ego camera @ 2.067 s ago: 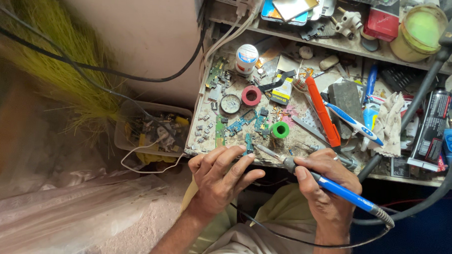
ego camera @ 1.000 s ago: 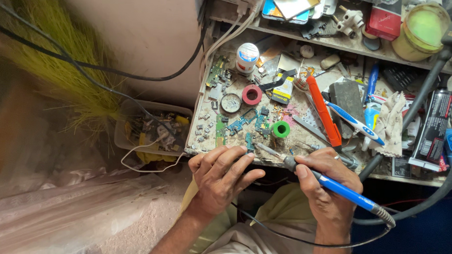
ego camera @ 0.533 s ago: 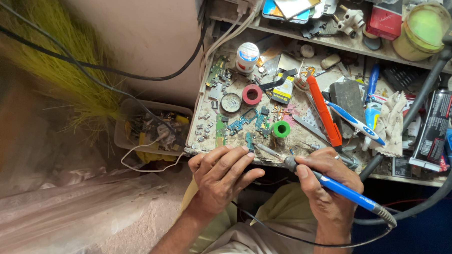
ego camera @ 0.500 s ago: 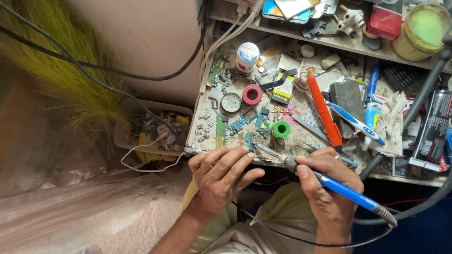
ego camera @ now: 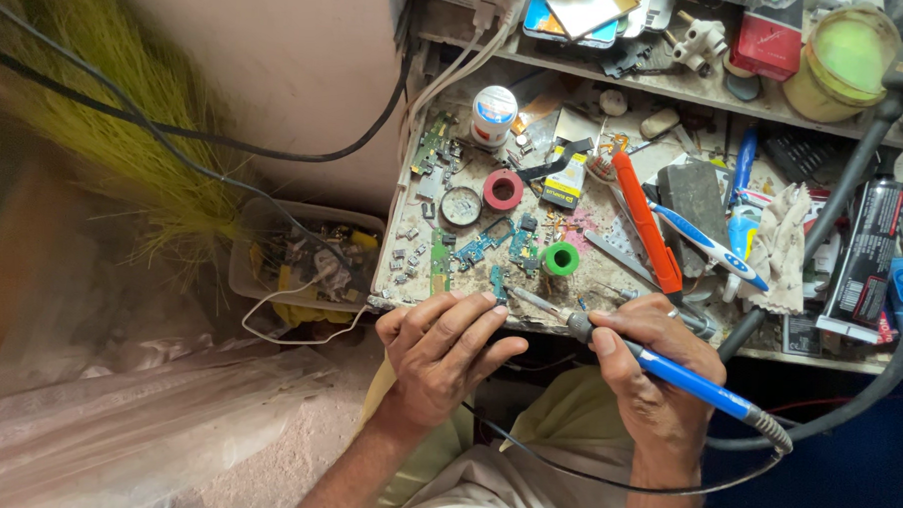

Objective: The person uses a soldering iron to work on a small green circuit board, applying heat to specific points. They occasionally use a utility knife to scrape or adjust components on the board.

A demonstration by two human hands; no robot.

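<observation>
Nearest, the right hand (ego camera: 657, 376) grips a blue-handled soldering iron (ego camera: 668, 370) like a pen, its fingers closed round the barrel and its tip aimed at a small green circuit board (ego camera: 498, 282) at the bench (ego camera: 612, 245) edge. The left hand (ego camera: 443, 349) pins that board with curled fingers. With fingertips so close, a slip could burn them. Farther back lie a green tape roll (ego camera: 560, 258) and a red one (ego camera: 503, 190); clutter could snag the cord.
</observation>
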